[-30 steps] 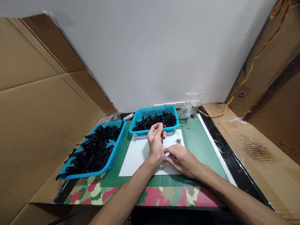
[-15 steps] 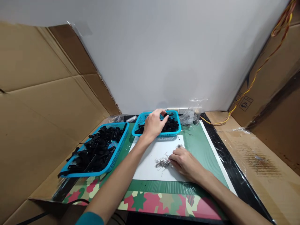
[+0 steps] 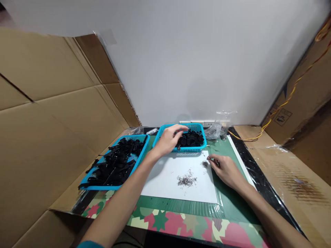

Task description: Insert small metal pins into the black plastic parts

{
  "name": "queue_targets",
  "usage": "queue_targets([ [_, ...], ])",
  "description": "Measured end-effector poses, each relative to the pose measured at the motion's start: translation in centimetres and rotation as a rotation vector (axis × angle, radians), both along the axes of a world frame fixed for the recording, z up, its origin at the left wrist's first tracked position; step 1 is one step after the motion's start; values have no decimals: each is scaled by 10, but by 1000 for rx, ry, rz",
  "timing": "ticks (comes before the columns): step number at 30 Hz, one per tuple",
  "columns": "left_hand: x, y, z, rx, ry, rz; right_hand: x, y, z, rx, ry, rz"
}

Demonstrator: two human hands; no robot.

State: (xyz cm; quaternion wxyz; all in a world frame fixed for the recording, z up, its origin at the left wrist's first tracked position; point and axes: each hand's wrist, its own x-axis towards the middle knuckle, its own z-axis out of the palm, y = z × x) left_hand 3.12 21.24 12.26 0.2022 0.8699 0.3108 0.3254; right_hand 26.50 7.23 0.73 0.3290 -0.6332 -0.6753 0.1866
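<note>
Your left hand (image 3: pixel 167 140), fingers parted, is over the far basket (image 3: pixel 191 149) of black pieces (image 3: pixel 193 138); your right hand (image 3: pixel 229 170), narrowed, contents unclear, sits nearer the loose metal-bit pile (image 3: pixel 187 179), toward its far right.

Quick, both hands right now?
Left hand: partly open over the far blue basket.
Right hand: fingers pinched beside the small pile; contents unclear.
</note>
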Motion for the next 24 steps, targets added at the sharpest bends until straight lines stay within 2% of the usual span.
queue_targets([
  [3,-60,-5,13,60,46,239,4,0,2,-48,18,34],
  [7,-147,-10,22,78,364,542,3,-2,3,-88,20,134],
  [10,-198,-19,19,-16,564,641,1,-3,-1,-113,-8,163],
  [12,-221,-27,14,-103,650,653,0,-4,-3,-136,-16,190],
  [14,-235,-35,7,-163,683,640,1,-6,-4,-169,-26,224],
  [17,-243,-43,-4,-200,683,606,2,-8,-3,-203,-56,256],
  [24,-236,-46,-19,-184,687,541,2,-11,0,-196,-65,290],
])
